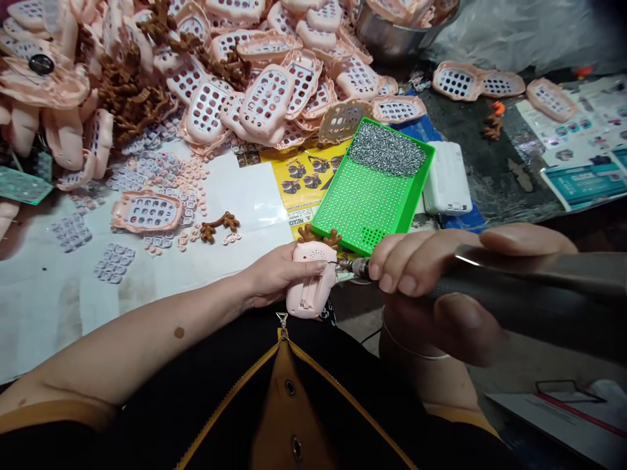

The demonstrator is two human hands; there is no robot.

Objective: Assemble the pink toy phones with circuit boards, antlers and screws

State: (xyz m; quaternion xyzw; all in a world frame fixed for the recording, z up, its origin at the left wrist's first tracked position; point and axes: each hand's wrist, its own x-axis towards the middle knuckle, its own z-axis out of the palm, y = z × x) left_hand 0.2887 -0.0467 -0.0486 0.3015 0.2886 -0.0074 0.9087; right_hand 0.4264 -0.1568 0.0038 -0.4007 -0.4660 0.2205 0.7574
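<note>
My left hand (274,271) is closed around a pink plastic toy phone casing (313,287) with brown antlers (333,237). Its back faces up, showing a speaker-hole pattern and an open battery slot. My thumb lies across it. My right hand (431,274) grips a dark electric screwdriver (548,281), held almost level. Its bit meets the casing's upper right side; whether a screw sits under the tip is too small to tell. Just beyond the casing lies a green perforated tray (421,196) with a heap of small silver screws (386,149) at its far end.
Many pink casing halves (267,98) are piled at the back left beside brown antler parts (132,91). Button sheets (115,262) and a loose casing half (147,212) lie on the left. A metal bowl (392,39) and a white box (447,177) stand beyond the tray.
</note>
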